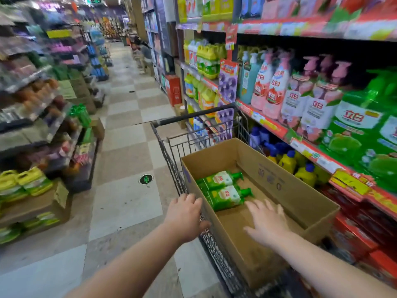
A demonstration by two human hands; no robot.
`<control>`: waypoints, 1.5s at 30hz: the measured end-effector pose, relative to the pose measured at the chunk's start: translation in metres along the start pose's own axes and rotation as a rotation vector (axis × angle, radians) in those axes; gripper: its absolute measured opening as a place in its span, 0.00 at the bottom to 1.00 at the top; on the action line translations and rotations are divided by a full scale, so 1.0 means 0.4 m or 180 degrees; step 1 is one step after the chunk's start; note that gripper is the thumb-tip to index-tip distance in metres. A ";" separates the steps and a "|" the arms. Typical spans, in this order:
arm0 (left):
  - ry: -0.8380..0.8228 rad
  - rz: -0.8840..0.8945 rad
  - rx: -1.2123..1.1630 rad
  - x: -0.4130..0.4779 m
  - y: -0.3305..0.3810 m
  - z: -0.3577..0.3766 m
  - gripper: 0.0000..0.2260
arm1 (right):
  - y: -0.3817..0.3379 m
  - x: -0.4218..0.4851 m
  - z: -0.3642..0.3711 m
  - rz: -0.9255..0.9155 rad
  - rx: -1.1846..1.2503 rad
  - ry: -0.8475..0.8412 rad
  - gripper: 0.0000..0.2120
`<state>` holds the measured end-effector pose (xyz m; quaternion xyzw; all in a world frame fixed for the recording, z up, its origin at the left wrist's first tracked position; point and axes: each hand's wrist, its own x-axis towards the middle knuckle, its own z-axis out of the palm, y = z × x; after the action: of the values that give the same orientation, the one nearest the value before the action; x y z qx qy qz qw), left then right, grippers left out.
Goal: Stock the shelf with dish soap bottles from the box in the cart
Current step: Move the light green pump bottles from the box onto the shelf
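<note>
Box [285, 190] in cart [169, 147] holds two green bottles [221, 188].

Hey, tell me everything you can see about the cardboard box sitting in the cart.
The cardboard box is long, plain brown and open-topped, with faint printed marks on one inner wall. It sits lengthwise in the wire cart. It is mostly empty: two green dish soap bottles lie on their sides at its far end. The right hand reaches into it, open; the left hand rests on the cart rim beside it.
</note>
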<state>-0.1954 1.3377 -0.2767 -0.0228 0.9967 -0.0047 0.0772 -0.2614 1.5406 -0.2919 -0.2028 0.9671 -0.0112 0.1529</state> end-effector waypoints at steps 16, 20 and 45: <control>-0.0694 0.1128 0.0289 0.523 0.053 0.071 0.30 | 0.121 0.285 0.053 0.0973 0.0422 -0.0660 0.35; -0.1053 0.1454 0.0415 0.675 0.017 0.114 0.30 | 0.113 0.387 0.063 0.1427 0.0725 -0.0932 0.34; -0.2515 0.1130 -0.0381 1.061 -0.069 0.509 0.37 | 0.069 0.878 0.497 0.3794 0.4283 -0.0887 0.30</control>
<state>-0.5815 1.2896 -0.5429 0.1445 0.8776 0.0756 0.4508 -0.5183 1.4352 -0.5859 0.4635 0.6738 -0.4678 0.3351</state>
